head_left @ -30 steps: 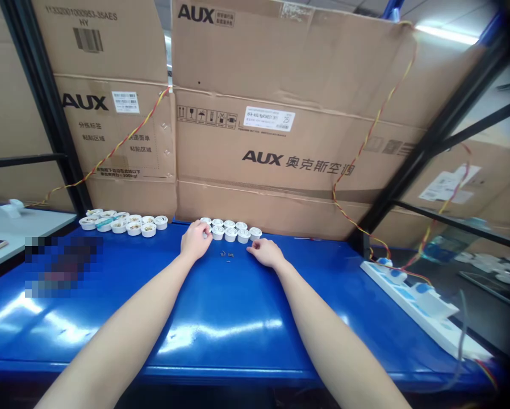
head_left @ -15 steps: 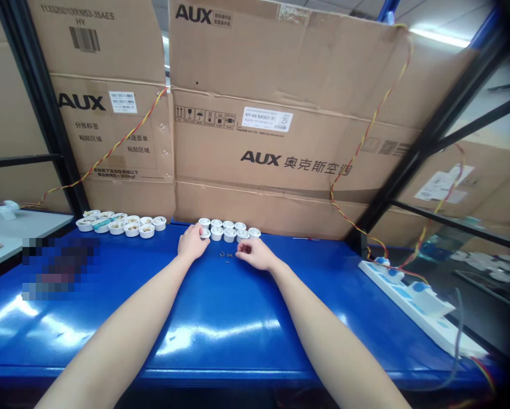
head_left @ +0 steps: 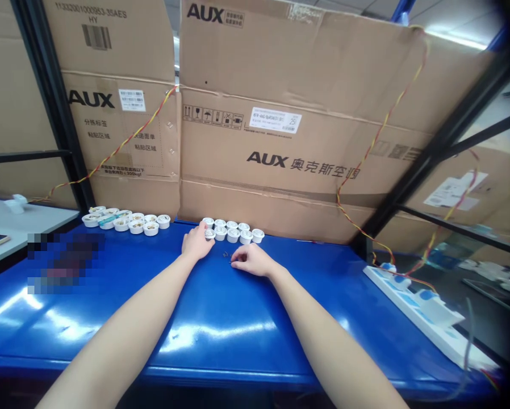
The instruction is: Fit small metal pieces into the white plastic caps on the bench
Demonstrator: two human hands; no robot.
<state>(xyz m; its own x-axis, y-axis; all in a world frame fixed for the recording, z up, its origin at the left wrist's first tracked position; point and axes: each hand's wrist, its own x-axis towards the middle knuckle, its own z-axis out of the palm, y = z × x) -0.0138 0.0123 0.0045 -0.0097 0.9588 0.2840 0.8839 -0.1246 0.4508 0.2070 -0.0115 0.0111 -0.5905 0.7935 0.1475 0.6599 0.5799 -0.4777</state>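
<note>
My left hand (head_left: 196,241) is closed around the near-left white cup (head_left: 210,233) at the end of two rows of small white cups (head_left: 233,234). Just right of it, my right hand (head_left: 250,260) reaches down to the blue tabletop with its fingertips pinched together. Small dark metal pieces, perhaps screws, (head_left: 225,254) lie beside those fingertips on the table. The fingers partly cover the pieces, and whatever the pinch contains is too small to make out.
More white cups (head_left: 136,226) with small parts inside stand at the back left, a teal strip across some. Cardboard panels (head_left: 280,187) wall off the back of the blue table (head_left: 221,318). A white power strip (head_left: 429,312) with plugs lies along the right edge.
My right hand has moved slightly left and down onto the small metal pieces, its fingers now covering some. My left hand stays at the same cup. The camera view has shifted a little.
</note>
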